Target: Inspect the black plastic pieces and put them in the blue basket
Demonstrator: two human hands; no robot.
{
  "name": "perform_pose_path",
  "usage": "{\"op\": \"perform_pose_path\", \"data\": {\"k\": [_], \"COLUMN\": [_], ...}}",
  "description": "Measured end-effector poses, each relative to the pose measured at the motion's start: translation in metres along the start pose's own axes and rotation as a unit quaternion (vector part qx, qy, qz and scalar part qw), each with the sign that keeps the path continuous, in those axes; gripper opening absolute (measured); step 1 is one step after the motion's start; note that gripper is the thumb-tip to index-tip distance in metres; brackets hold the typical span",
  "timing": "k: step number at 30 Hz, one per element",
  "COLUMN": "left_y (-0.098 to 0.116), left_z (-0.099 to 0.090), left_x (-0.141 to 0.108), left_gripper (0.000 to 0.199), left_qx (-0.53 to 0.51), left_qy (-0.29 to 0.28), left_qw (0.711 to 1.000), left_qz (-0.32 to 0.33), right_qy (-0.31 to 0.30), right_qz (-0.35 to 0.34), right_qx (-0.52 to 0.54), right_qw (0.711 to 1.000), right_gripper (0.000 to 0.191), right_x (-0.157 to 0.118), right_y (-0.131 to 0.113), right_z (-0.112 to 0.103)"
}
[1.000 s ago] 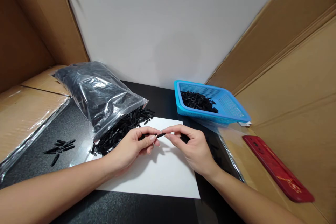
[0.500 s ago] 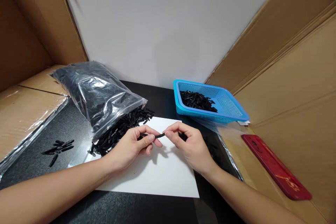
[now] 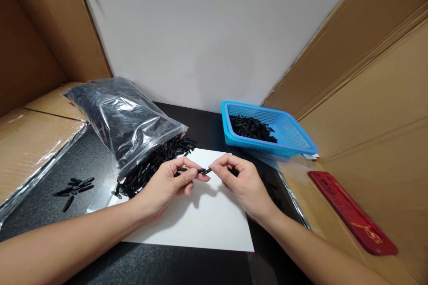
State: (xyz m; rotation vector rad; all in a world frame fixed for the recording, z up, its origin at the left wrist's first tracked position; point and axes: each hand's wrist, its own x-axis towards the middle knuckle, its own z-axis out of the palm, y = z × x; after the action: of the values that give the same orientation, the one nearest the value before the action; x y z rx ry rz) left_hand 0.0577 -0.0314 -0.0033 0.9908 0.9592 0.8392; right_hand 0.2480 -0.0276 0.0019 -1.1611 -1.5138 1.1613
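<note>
Above the white sheet (image 3: 200,227), my left hand (image 3: 174,182) pinches a slim black piece (image 3: 200,171) between thumb and fingers. My right hand (image 3: 242,182) is closed on another small black piece (image 3: 207,171), with small holes showing in it; its end meets the left one. More black shows under the right fingers, too hidden to make out. Left of my left hand, a pile of similar black pieces (image 3: 143,176) spills from a clear plastic bag (image 3: 123,120).
A blue basket (image 3: 290,149) at the back right holds more black pieces. Several loose pieces (image 3: 74,188) lie on the dark table at left. A red phone-like case (image 3: 351,211) rests on cardboard at right. Cardboard walls (image 3: 377,71) stand on both sides.
The black pieces between my fingertips have turned, and the holes in the right one now show. Both hands stay in nearly the same place.
</note>
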Motion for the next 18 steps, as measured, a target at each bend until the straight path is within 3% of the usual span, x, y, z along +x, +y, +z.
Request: {"op": "perform_pose_path", "data": {"k": [6,10,13,15,18], "left_y": [0.0003,-0.0001,0.0002,0.0008,0.0025], "left_z": [0.0000,-0.0006,-0.0002,0.0007,0.0023], "left_x": [-0.0008,-0.0010,-0.0020,-0.0025,-0.0026], "left_gripper": [0.024,0.023,0.021,0.021,0.022], "left_qx": [0.001,-0.012,-0.019,-0.030,-0.043], "left_qy": [-0.003,-0.005,-0.007,-0.009,-0.016], "left_qw": [1.000,1.000,1.000,0.999,0.998], "left_qz": [-0.006,-0.012,-0.019,-0.023,-0.031], "right_qy": [-0.005,-0.049,-0.080,-0.086,-0.072], "right_qz": [0.064,0.149,0.177,0.174,0.131], "right_qx": [0.104,0.302,0.369,0.356,0.269], "right_qw": [0.992,0.940,0.909,0.914,0.951], "right_gripper": [0.023,0.022,0.024,0.031,0.033], "right_x": [0.0020,0.0050,0.0075,0.0083,0.0074], "right_y": [0.0005,-0.0029,-0.0038,-0.0028,-0.0001], "right_z": [0.0019,0.0003,-0.0024,-0.0030,-0.0018]}}
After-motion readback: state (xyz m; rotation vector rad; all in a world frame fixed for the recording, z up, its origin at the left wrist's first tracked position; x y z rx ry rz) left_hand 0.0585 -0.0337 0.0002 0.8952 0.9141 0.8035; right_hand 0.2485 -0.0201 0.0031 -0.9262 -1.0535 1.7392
